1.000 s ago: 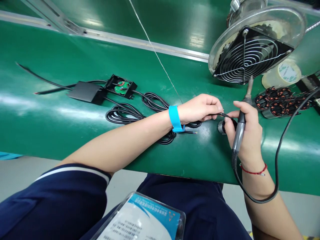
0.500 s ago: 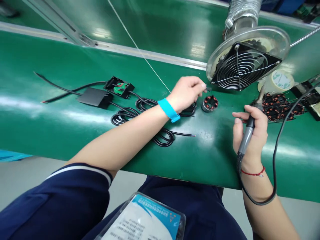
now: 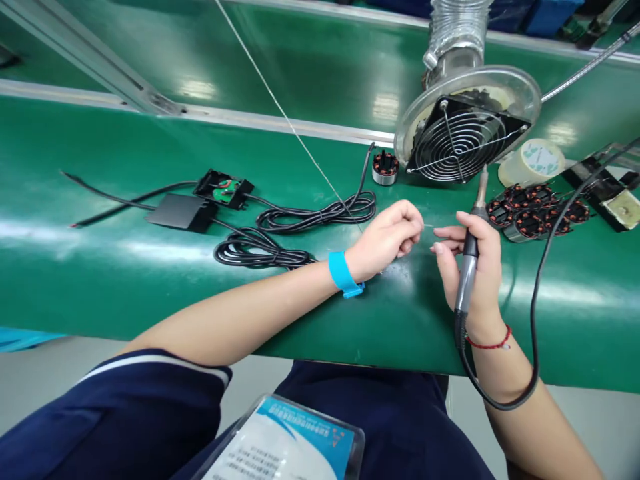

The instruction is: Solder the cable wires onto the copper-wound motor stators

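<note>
Solder wire [image 3: 300, 150], a thin pale strand running from the far-left side of the tabletop [image 3: 100, 267] down toward its near edge, ends in the pinched fingertips of the left hand [image 3: 385, 239]; the right hand [image 3: 467, 263], just beside it, is closed around the soldering iron [image 3: 473, 240], whose long axis points away from the near edge toward the wire-guarded fan [image 3: 463, 137]. Beyond lie coiled black cables [image 3: 300, 217], a wound stator [image 3: 385, 167], further stators [image 3: 535, 210] and a tape roll [image 3: 533, 160]. Print on the badge [image 3: 285, 447] is too small to read.
</note>
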`<state>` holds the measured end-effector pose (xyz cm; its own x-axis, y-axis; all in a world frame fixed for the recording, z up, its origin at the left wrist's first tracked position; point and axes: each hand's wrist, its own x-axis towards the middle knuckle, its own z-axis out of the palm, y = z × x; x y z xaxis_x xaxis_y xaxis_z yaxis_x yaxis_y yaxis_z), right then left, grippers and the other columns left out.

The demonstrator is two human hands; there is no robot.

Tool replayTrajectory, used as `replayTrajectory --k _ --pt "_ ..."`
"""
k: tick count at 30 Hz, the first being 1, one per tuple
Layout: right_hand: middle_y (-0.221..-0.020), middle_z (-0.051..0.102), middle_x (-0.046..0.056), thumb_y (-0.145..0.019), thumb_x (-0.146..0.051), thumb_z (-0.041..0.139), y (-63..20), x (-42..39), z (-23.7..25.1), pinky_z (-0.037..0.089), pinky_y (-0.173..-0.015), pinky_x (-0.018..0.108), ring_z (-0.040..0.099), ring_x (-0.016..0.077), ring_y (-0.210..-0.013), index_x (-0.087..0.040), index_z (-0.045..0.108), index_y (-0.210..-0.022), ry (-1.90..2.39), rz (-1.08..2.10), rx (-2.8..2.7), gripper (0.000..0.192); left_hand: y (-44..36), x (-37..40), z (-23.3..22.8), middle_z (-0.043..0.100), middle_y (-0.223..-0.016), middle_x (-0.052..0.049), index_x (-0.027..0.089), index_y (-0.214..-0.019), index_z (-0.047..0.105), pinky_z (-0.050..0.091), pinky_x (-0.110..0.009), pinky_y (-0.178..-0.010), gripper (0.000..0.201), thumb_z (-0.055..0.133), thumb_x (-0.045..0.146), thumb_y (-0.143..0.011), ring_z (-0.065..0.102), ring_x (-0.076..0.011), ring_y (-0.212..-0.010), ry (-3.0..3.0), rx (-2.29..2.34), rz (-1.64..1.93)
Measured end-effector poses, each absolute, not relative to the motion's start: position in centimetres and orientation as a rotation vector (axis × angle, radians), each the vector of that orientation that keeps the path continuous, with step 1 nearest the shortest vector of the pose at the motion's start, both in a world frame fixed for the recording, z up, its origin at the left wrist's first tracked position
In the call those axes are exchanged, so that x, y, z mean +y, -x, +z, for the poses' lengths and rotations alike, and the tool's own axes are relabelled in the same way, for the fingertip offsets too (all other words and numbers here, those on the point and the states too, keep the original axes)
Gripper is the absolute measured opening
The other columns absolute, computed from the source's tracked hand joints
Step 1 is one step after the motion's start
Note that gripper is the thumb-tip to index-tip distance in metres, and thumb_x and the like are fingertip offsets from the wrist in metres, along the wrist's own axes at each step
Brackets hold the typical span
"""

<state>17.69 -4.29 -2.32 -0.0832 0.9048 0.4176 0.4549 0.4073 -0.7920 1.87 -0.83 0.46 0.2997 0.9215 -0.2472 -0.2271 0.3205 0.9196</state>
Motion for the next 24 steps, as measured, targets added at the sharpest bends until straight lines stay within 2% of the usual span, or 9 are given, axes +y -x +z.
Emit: replayTrajectory --k 4,9,14,17,21,24 --pt "-0.096 0.065 0.000 -0.089 -0.020 0.062 -17.2 -4.3 -2.0 0.058 -0.074 0.032 0.067 0.0148 -0.078 -0.035 0.049 -0.127 1.166 0.511 -1.683 0.043 -1.5 -1.1 0.2 0.043 -0.055 0.008 0.017 -0.074 0.048 0.032 -0.020 -0.047 0.013 0.056 0.017 -0.084 0.040 -0.0059 -0.047 -1.142 0.919 0.749" --pt "-0.089 0.064 0.000 -0.089 -0.019 0.060 -18.7 -3.9 -1.6 0.057 -0.081 0.037 0.065 0.0169 -0.078 -0.032 0.053 -0.125 1.229 0.281 -1.772 0.039 -0.7 -0.1 -0.6 0.052 -0.064 0.004 0.015 -0.068 0.053 0.035 -0.022 -0.060 0.016 0.061 0.016 -0.082 0.046 -0.0083 -0.061 -1.574 0.983 0.594" --pt "-0.118 0.064 0.011 -0.084 -0.021 0.056 -22.0 -2.3 -1.9 0.055 -0.085 0.048 0.067 0.0227 -0.088 -0.024 0.047 -0.134 1.642 0.130 -1.637 0.051 -0.5 0.3 -1.2 0.055 -0.065 0.003 0.015 -0.068 0.055 0.036 -0.023 -0.062 0.016 0.061 0.016 -0.083 0.048 -0.0099 -0.063 -1.684 1.057 0.495" --pt "-0.117 0.068 0.013 -0.079 -0.022 0.060 -23.3 -1.3 -2.4 0.055 -0.082 0.053 0.068 0.0271 -0.085 -0.022 0.048 -0.135 1.927 0.168 -1.682 0.057 -0.7 0.2 -1.4 0.054 -0.063 0.005 0.016 -0.070 0.053 0.036 -0.022 -0.059 0.016 0.059 0.017 -0.085 0.050 -0.0092 -0.058 -1.592 1.053 0.533" --pt "-0.111 0.073 0.010 -0.080 -0.025 0.060 -23.7 -1.0 -2.5 0.056 -0.080 0.049 0.070 0.0276 -0.088 -0.023 0.054 -0.129 1.897 0.158 -1.764 0.050 -0.9 0.5 -1.6 0.052 -0.062 0.006 0.017 -0.075 0.050 0.035 -0.021 -0.053 0.014 0.055 0.019 -0.088 0.046 -0.0071 -0.049 -1.349 1.054 0.583" --pt "-0.102 0.076 0.006 -0.083 -0.026 0.058 -22.6 -1.7 -2.2 0.058 -0.076 0.042 0.072 0.0251 -0.086 -0.025 0.056 -0.125 1.769 0.173 -1.840 0.041 -0.9 1.0 -1.4 0.053 -0.068 0.005 0.014 -0.076 0.055 0.036 -0.020 -0.061 0.010 0.060 0.014 -0.084 0.044 -0.0062 -0.058 -1.277 1.112 0.690"
